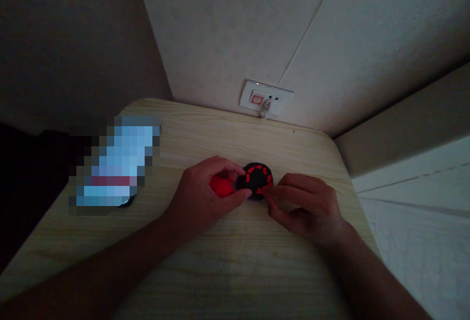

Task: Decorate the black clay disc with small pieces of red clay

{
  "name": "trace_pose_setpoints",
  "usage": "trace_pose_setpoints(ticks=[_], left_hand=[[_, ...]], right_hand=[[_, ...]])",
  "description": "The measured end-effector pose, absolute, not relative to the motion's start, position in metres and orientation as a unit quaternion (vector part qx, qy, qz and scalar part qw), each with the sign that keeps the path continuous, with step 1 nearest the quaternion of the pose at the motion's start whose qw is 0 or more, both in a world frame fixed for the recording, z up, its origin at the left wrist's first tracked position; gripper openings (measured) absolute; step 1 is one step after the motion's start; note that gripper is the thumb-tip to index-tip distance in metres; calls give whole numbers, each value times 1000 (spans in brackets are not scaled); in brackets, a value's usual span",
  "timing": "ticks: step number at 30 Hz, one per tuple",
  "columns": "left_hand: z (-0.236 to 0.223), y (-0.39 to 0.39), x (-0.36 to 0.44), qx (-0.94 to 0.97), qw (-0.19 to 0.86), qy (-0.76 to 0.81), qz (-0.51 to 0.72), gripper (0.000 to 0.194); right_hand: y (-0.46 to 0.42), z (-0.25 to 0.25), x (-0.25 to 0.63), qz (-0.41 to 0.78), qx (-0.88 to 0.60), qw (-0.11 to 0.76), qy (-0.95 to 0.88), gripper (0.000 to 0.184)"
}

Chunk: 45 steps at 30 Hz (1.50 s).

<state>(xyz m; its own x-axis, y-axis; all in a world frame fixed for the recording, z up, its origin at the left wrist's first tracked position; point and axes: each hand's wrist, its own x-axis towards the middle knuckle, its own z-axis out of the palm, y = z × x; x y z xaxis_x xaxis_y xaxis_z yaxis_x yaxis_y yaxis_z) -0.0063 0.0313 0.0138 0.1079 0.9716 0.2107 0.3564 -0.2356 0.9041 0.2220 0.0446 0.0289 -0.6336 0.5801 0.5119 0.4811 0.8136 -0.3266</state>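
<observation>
- The black disc (258, 178) is between the two hands, just at the fingertips of the left hand (200, 193). This hand grasps it by the near side, with thumb and finger curved around the rim.
- The right hand (306, 205) has its fingertips brought together on a small red piece (260, 191), at the disc's edge. It seems to be a light pinch, but I cannot tell how firm.
- Other red bits (265, 170) lie on the disc in a broken ring, in front of both grips.
- Under the arch of the left hand is a red lump (222, 188). I cannot tell if the palm presses it or if it only rests on the table (205, 281).
- By my judgement, the disc is light. The red pieces look soft, like clay, so they may be dented or smeared by strong fingers. It is better to hold the disc by its bare rim, and each piece by its tip.
- Hard to see: the picture is dim, the left fingers hide part of the rim, and the disc's underside is hidden. The device (117, 163) left of the left grip is blurred into squares.
</observation>
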Motion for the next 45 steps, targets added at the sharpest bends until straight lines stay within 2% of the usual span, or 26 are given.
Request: trace_pose_setpoints(ticks=[8, 21, 32, 37, 45], left_hand=[[12, 32, -6, 642, 360, 511, 444, 22], [10, 32, -7, 642, 362, 512, 441, 23], [13, 28, 0, 602, 395, 537, 440, 28], [12, 26, 9, 610, 334, 572, 435, 41], [10, 26, 8, 606, 334, 592, 413, 39]], right_hand=[[43, 28, 222, 71, -304, 336, -888, 13], [43, 28, 226, 42, -279, 282, -917, 11], [37, 37, 225, 51, -254, 266, -928, 23], [36, 36, 225, 55, -246, 271, -929, 23], [37, 33, 226, 44, -235, 289, -927, 18]])
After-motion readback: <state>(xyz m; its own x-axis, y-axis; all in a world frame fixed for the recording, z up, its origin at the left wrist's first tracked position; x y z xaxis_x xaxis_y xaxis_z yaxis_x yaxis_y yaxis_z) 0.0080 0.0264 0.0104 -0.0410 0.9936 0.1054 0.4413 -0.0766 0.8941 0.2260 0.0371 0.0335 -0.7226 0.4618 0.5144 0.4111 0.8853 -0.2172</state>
